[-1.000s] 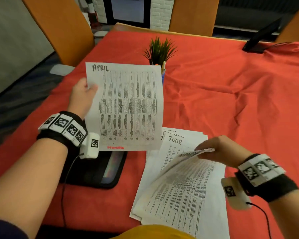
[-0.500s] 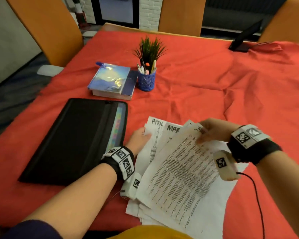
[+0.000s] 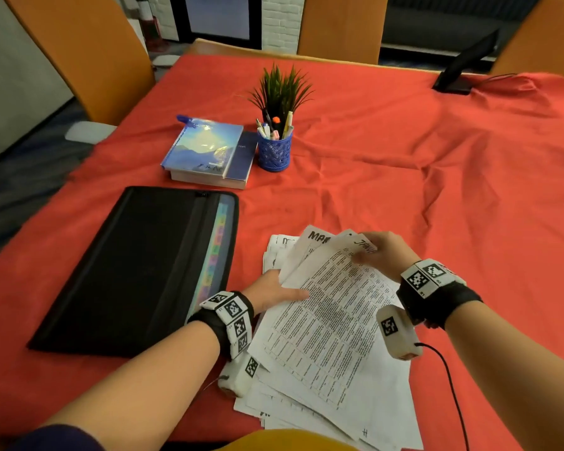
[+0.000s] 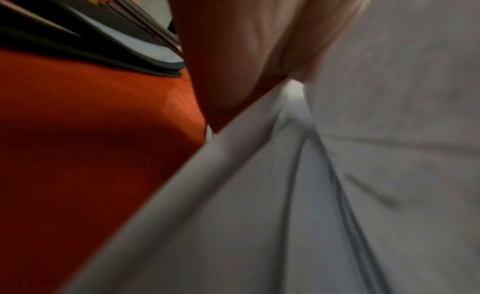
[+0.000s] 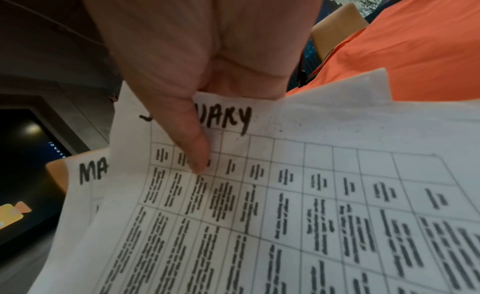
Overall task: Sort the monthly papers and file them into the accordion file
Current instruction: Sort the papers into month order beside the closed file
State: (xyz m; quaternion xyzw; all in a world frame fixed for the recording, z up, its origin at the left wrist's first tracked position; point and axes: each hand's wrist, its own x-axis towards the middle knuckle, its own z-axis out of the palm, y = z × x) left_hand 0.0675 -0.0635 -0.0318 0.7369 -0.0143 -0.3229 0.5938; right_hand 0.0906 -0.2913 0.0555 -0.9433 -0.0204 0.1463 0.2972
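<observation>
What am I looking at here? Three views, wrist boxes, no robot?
No robot: a person wears three cameras. The big picture is from the head, the other two from the wrists. On the red tablecloth lie a black accordion file, a stack of books, a blue pen cup and a loose pile of papers. The right hand pinches the top sheet, marked January. The left hand rests at the pile's left edge; its grip is hidden.
</observation>
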